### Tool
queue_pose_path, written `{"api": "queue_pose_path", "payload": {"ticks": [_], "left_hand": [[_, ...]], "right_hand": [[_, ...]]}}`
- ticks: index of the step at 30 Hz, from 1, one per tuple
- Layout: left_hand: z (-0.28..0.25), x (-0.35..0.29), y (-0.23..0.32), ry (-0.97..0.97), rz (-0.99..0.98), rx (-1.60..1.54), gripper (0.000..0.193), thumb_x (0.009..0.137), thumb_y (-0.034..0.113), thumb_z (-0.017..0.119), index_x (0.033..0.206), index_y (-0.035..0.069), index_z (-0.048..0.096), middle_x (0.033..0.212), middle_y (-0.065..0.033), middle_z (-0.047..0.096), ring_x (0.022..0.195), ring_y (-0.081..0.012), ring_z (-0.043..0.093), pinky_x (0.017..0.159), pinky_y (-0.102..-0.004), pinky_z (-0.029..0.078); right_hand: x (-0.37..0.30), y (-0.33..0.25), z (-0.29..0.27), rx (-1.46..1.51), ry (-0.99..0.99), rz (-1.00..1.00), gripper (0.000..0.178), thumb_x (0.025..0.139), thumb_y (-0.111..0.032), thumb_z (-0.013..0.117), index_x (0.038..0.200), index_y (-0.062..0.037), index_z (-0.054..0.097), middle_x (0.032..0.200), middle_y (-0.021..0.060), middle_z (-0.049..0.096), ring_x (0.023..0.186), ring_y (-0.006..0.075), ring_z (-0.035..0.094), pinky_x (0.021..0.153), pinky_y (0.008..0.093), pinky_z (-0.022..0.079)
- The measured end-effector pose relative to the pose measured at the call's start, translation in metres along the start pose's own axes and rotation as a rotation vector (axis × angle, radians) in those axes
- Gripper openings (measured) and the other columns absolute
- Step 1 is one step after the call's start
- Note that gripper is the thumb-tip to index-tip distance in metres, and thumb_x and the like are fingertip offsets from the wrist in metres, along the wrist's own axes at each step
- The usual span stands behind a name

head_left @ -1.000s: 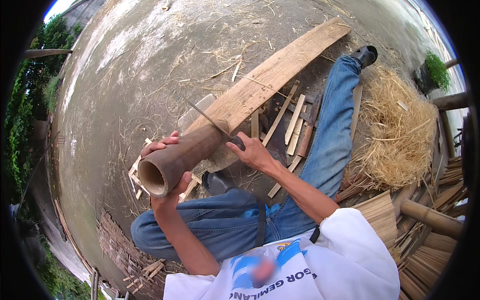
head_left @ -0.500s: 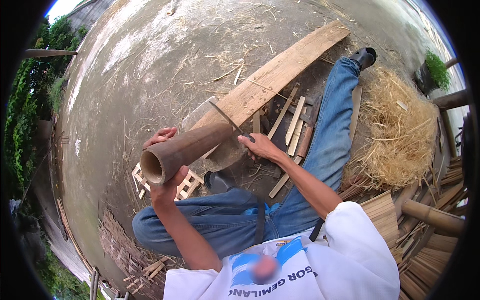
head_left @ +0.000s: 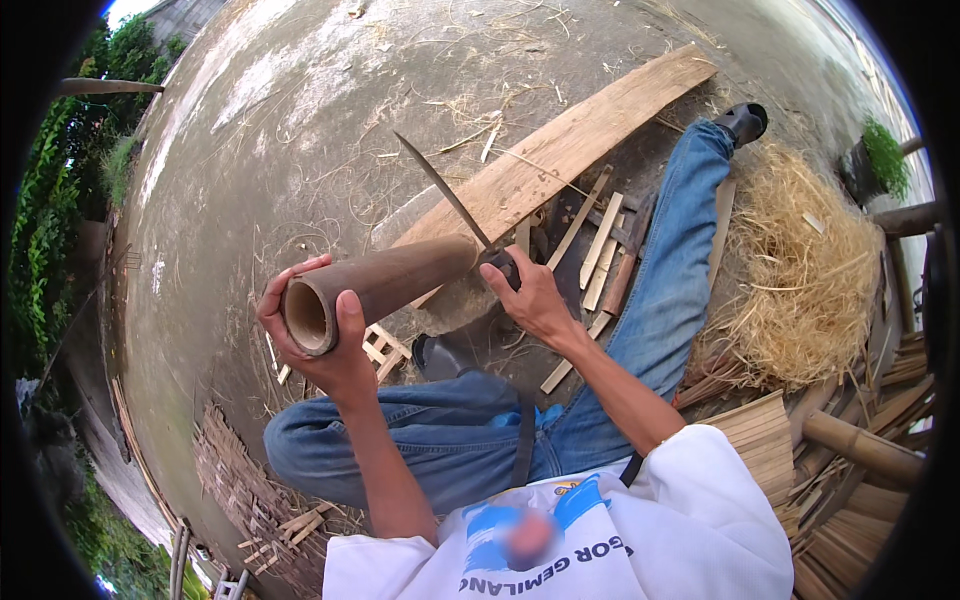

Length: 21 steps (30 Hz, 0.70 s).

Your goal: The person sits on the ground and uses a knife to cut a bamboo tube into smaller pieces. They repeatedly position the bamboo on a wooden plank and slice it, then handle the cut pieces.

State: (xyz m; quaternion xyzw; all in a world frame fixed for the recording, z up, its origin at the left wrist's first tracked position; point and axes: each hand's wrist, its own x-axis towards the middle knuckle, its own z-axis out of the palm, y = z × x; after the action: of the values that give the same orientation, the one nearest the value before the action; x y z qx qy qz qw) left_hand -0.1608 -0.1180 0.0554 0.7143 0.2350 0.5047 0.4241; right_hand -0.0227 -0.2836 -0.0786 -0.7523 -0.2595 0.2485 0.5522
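A thick brown bamboo tube [head_left: 395, 279] lies slantwise in front of me, its hollow pale end toward me. My left hand [head_left: 318, 335] is wrapped round that near end, thumb on the right side and fingers on the left. The tube's far end rests by the lower end of a long wooden plank [head_left: 560, 140]. In my right hand [head_left: 527, 290] is a knife [head_left: 445, 189], gripped by its dark handle. Its long narrow blade points up and to the left, just beyond the tube's far end, over the plank.
Several split bamboo strips [head_left: 601, 240] lie between the plank and my outstretched right leg. A heap of straw-coloured shavings [head_left: 800, 275] sits at the right, beside bamboo poles [head_left: 862, 447]. A small wooden lattice [head_left: 384, 350] lies behind my left hand, and woven matting [head_left: 235, 480] at lower left.
The knife blade has swung up and away from the tube's end, with my right hand shifted slightly right. My left hand has moved further round the tube's near end.
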Motion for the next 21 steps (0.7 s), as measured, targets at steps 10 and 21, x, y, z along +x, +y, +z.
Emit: {"api": "queue_pose_path", "payload": {"ticks": [10,21], "left_hand": [[0.019,-0.001,0.003,-0.066,0.133,-0.001,0.064,0.078,0.015,0.082,0.129,0.009,0.045,0.117,-0.0118,0.063,0.113,-0.026,0.064,0.106,-0.0456,0.05],[0.023,0.0,0.007,-0.102,0.057,-0.001,0.066,0.074,0.008,0.083,0.128,0.009,0.044,0.12,-0.012,0.06,0.115,-0.0254,0.063,0.107,-0.0433,0.049]], "right_hand": [[0.012,0.069,0.02,-0.284,0.006,0.106,0.038,0.1,-0.039,0.068,0.107,-0.0027,0.059,0.078,0.0201,0.07,0.071,0.0384,0.071,0.065,0.0462,0.053],[0.005,0.045,0.019,-0.24,0.204,-0.179,0.038,0.1,-0.039,0.066,0.102,-0.0019,0.06,0.082,0.0241,0.071,0.073,0.0437,0.07,0.063,0.0487,0.053]]}}
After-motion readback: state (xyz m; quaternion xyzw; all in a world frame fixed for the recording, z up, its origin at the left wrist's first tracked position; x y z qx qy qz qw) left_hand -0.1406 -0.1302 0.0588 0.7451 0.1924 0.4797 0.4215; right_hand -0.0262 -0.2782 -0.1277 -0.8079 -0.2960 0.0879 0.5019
